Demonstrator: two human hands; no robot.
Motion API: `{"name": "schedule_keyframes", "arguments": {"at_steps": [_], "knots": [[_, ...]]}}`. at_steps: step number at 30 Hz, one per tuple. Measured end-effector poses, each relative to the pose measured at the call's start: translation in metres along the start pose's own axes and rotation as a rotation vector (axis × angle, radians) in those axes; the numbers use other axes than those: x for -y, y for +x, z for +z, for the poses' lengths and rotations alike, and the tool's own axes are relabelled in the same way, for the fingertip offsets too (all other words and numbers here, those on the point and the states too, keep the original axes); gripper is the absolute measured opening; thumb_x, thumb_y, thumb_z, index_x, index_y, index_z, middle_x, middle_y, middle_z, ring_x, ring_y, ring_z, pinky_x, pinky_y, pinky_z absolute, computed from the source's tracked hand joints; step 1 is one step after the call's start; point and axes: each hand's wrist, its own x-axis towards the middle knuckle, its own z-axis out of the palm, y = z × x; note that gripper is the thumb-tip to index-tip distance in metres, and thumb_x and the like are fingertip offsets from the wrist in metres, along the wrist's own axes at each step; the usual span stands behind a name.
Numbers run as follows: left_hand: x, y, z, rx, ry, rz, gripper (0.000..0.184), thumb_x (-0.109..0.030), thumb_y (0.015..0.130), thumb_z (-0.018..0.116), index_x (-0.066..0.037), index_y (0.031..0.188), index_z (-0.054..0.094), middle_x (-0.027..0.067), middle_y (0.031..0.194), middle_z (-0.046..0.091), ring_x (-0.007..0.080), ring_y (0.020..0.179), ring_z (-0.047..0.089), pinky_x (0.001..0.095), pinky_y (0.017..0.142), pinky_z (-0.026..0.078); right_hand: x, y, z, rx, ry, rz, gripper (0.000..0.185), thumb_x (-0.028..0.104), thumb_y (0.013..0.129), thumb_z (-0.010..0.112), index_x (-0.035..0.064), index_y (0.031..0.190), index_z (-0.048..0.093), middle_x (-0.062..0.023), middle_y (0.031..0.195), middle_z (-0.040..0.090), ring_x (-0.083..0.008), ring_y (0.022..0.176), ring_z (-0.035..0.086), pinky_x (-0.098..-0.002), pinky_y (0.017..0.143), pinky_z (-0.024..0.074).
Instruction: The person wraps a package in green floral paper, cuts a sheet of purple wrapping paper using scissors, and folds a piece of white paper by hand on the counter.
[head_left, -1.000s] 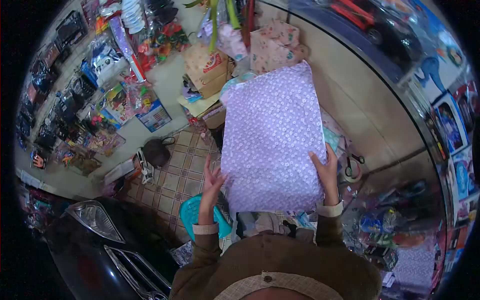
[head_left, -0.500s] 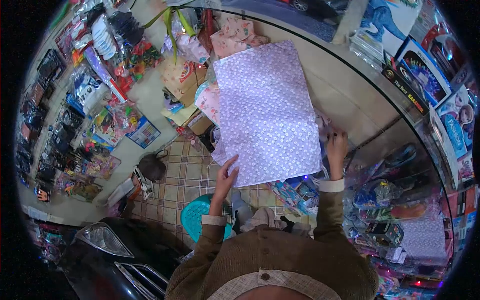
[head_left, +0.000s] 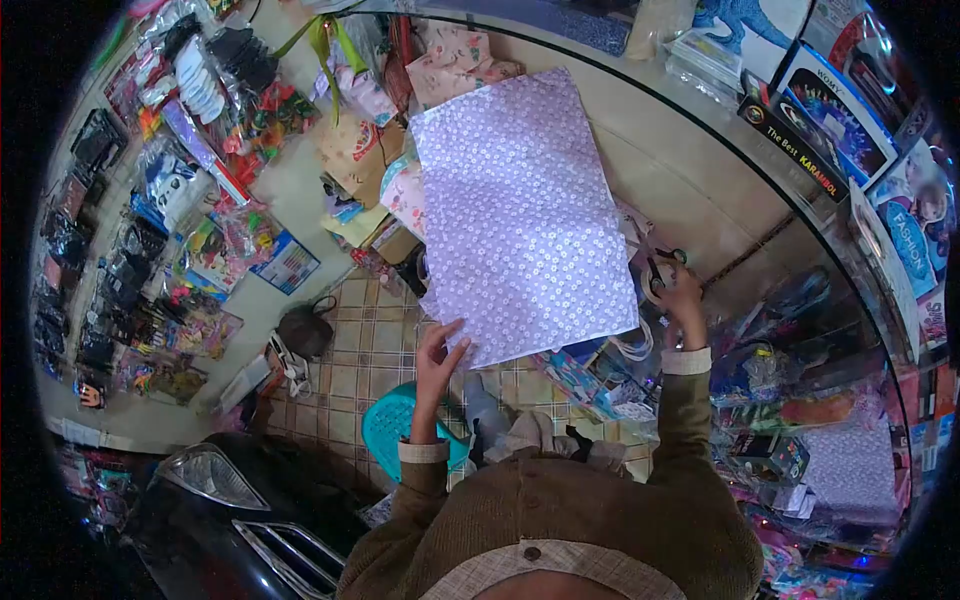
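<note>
Two hands, one patterned sheet and one pair of scissors are noted. The lilac sheet (head_left: 525, 215) lies across the centre of the frame, slightly tilted, its lower edge above the tiled floor (head_left: 365, 340) as seen from overhead.

Risk, as judged: the lower left corner appears lightly secured, so a tug could make the sheet slide or crease. The scissors (head_left: 664, 263) are just beside its right edge; a careless swing could nick the sheet or catch the items beneath.

Left hand (head_left: 434, 362): partly open, thumb and forefinger apart, fingertips at the sheet's lower left corner; no firm grip is evident, and contact pressure cannot be told. Right hand (head_left: 684, 300): right of centre, fingers closed about the scissors' handles; blade opening cannot be confirmed. A turquoise stool (head_left: 392, 430) stands lower left of centre.
</note>
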Motion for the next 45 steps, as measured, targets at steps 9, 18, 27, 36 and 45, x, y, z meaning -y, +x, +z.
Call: {"name": "schedule_keyframes", "arguments": {"at_steps": [9, 18, 27, 36, 45], "knots": [[-0.019, -0.006, 0.004, -0.088, -0.207, -0.191, 0.040, -0.019, 0.092, 0.060, 0.000, 0.126, 0.057, 0.0110, 0.132, 0.055, 0.0205, 0.124, 0.048, 0.0335, 0.105, 0.033, 0.005, 0.017, -0.016, -0.010, -0.054, -0.183, 0.063, 0.024, 0.059, 0.078, 0.0096, 0.117, 0.057, -0.0194, 0.101, 0.058, -0.0378, 0.097, 0.058, -0.0458, 0.084, 0.0456], [-0.030, -0.012, 0.012, -0.096, -0.244, -0.231, 0.047, -0.022, 0.092, 0.060, -0.001, 0.133, 0.050, 0.0102, 0.138, 0.050, 0.0200, 0.128, 0.043, 0.0330, 0.107, 0.030, 0.011, 0.019, -0.012, -0.137, -0.240, -0.202, 0.057, 0.009, 0.071, 0.069, 0.0011, 0.124, 0.051, -0.0257, 0.111, 0.056, -0.0428, 0.102, 0.055, -0.0469, 0.086, 0.0452], [-0.024, -0.014, 0.020, -0.106, -0.384, -0.264, 0.050, -0.022, 0.094, 0.056, 0.000, 0.138, 0.044, 0.0100, 0.145, 0.042, 0.0209, 0.133, 0.038, 0.0364, 0.110, 0.029, 0.052, -0.021, -0.043, -0.071, 0.301, -0.454, 0.065, 0.002, 0.075, 0.066, 0.0014, 0.135, 0.042, -0.0261, 0.135, 0.045, -0.0408, 0.127, 0.041, -0.0442, 0.102, 0.0381], [-0.067, -0.003, 0.045, -0.104, -0.916, -0.096, 0.058, -0.028, 0.096, 0.050, 0.007, 0.139, 0.032, 0.0168, 0.149, 0.028, 0.0266, 0.136, 0.028, 0.0397, 0.114, 0.021, 0.076, -0.094, -0.039, -0.073, 0.535, -0.472, 0.057, -0.003, 0.071, 0.067, 0.0018, 0.125, 0.052, -0.0125, 0.103, 0.063, -0.0210, 0.095, 0.060, -0.0315, 0.087, 0.0470], [-0.073, 0.043, 0.082, 0.334, -1.894, 0.043, 0.072, -0.039, 0.096, 0.047, 0.015, 0.139, 0.025, 0.0310, 0.139, 0.029, 0.0379, 0.135, 0.024, 0.0414, 0.116, 0.020, 0.109, -0.158, -0.010, 0.465, 1.098, -0.323, 0.041, 0.007, 0.085, 0.067, -0.0001, 0.122, 0.052, -0.0094, 0.111, 0.063, -0.0151, 0.099, 0.060, -0.0302, 0.087, 0.0463]]}}
